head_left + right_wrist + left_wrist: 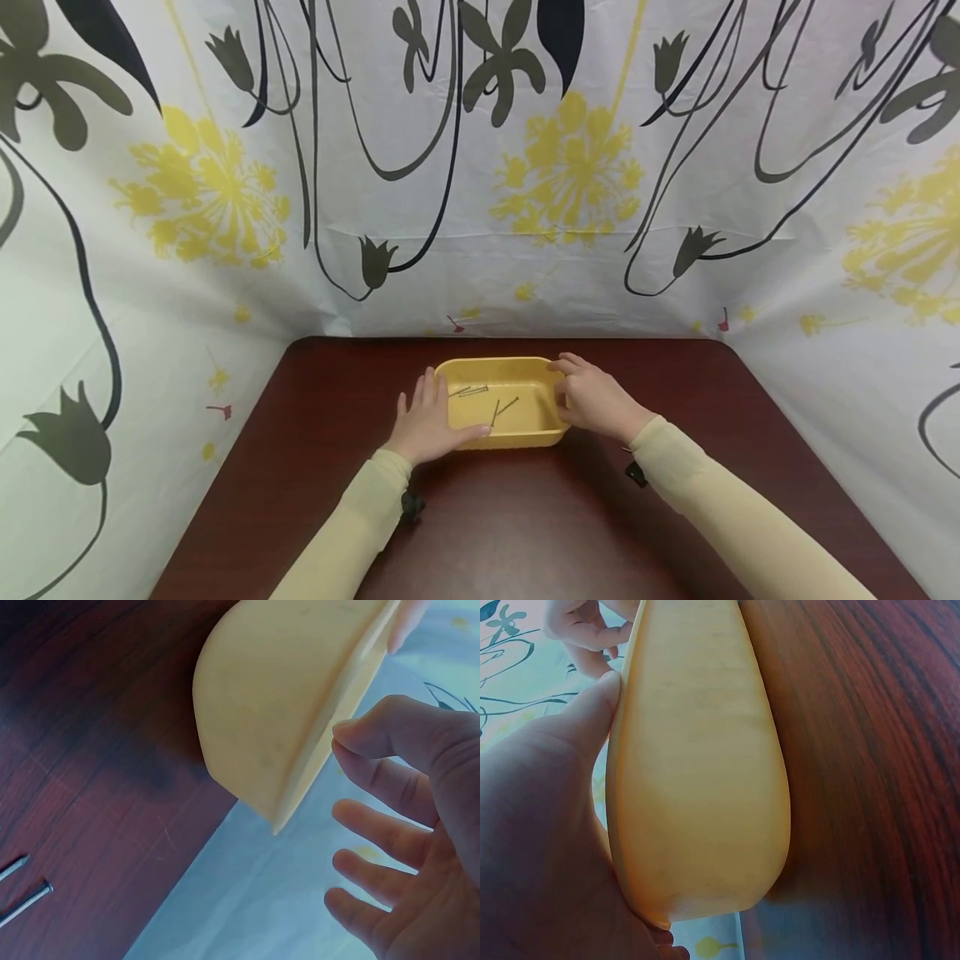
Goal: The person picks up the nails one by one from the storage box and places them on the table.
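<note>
A yellow plastic tray sits on the dark table, with several thin nails lying in it. My left hand rests on the tray's left end, fingers straight over the rim and thumb along the near rim. At the right end is my right hand, its fingers loosely bent beside the rim. In the right wrist view, the thumb and index fingertips are close together by the tray's edge, with nothing visible between them. The left wrist view shows the tray's outer wall alongside the left thumb.
Two nails lie on the reddish-brown tabletop in the right wrist view. A white cloth with grey and yellow flower prints hangs behind the table and along both sides.
</note>
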Demonstrator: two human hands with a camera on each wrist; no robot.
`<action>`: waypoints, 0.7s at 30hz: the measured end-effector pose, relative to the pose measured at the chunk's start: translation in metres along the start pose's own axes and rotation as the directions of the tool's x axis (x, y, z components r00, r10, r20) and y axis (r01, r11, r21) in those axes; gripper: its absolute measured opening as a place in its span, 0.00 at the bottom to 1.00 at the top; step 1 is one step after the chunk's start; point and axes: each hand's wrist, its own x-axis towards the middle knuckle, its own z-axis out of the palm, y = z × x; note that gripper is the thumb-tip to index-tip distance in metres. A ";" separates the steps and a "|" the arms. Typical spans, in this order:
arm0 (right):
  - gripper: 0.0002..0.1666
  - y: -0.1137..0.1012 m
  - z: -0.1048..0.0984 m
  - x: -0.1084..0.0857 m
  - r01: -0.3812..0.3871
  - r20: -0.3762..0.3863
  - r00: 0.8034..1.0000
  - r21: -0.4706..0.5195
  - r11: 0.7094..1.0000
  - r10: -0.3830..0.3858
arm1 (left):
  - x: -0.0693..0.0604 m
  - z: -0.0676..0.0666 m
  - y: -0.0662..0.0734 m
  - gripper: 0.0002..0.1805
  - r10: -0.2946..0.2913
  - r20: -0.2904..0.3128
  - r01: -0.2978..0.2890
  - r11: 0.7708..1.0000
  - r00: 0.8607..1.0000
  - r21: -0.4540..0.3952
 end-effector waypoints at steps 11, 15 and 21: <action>0.08 -0.001 0.020 0.012 -0.025 0.086 0.996 0.076 0.997 0.019 | 0.002 0.001 -0.002 0.73 0.015 -0.010 -0.015 1.000 1.000 0.007; 0.06 0.001 0.031 0.016 -0.032 0.110 0.994 0.094 0.995 0.022 | 0.000 -0.001 0.000 0.73 0.012 -0.012 -0.012 1.000 1.000 -0.002; 0.12 0.001 0.041 0.023 -0.038 0.203 0.979 0.069 0.997 0.023 | 0.000 0.000 0.000 0.73 0.004 -0.010 -0.004 1.000 1.000 0.006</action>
